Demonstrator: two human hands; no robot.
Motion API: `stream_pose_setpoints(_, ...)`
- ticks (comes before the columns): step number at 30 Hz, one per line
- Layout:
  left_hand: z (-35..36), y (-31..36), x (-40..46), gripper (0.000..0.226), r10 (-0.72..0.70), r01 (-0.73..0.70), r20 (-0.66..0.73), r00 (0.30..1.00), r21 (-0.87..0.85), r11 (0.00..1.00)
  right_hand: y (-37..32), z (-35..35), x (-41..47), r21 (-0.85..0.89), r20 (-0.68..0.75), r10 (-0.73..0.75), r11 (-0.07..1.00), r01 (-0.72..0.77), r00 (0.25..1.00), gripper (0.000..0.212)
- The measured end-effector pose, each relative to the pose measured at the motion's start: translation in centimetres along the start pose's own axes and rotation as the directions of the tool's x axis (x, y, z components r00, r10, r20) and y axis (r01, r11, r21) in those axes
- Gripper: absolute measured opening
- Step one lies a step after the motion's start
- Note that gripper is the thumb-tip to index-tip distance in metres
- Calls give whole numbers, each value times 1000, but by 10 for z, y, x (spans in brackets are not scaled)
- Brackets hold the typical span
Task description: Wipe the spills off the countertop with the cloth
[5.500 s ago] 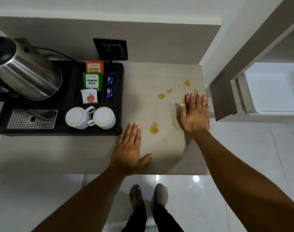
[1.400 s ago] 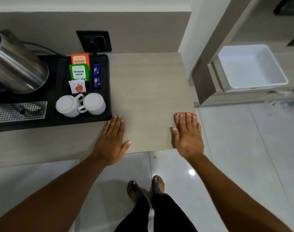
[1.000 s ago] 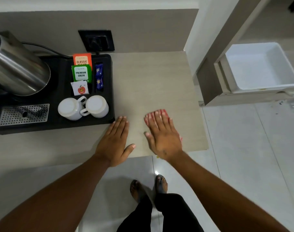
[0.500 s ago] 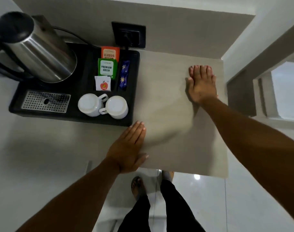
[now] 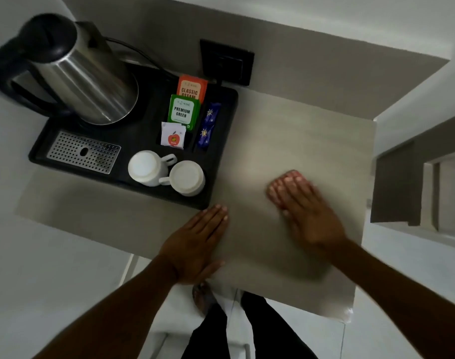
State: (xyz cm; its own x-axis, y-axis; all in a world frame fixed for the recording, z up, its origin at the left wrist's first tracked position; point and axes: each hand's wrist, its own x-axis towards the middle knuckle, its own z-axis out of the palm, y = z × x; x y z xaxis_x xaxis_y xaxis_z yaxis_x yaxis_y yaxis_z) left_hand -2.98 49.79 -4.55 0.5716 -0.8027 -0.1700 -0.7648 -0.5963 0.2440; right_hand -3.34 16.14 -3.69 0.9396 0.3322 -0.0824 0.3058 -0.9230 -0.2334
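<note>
The beige countertop [image 5: 286, 125] shows no spill marks where I can see it. My right hand [image 5: 309, 211] lies flat on its middle, fingers together, and is blurred by motion. A thin pink edge of the cloth [image 5: 288, 175] peeks out at the fingertips; the rest is hidden under the palm. My left hand [image 5: 195, 244] rests flat near the front edge, thumb spread, holding nothing, its fingertips close to the corner of the black tray [image 5: 148, 130].
The tray holds a steel kettle [image 5: 84, 73], two upturned white cups [image 5: 146, 167], and tea sachets [image 5: 183, 110]. A black wall socket [image 5: 226, 62] sits behind it. The counter ends just right of my right hand, beside a cabinet [image 5: 394, 187]. My feet are below the front edge.
My right hand has swept from the far right corner back toward the middle. The left hand stayed put. The yellow spills seen 5.5 s ago are gone.
</note>
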Motion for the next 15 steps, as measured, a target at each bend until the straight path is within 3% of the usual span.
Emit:
stream_pose_setpoints(3,0,1,1,89,6,-6,11,1000,-6,1000,41,-15,37,65,-40,201,978,-198,979,56)
stream_pose_setpoints(7,0,1,0,91,4,-4,13,1000,5,1000,36,-21,116,65,-94,387,922,-383,917,58)
stream_pose_setpoints(11,0,2,1,89,13,-13,0,1000,-13,1000,-22,-6,134,126,-131,338,938,-322,932,57)
stream_pose_setpoints(15,-2,0,2,90,18,-18,1,1000,-10,1000,-101,17,70,182,-143,313,941,-286,939,60)
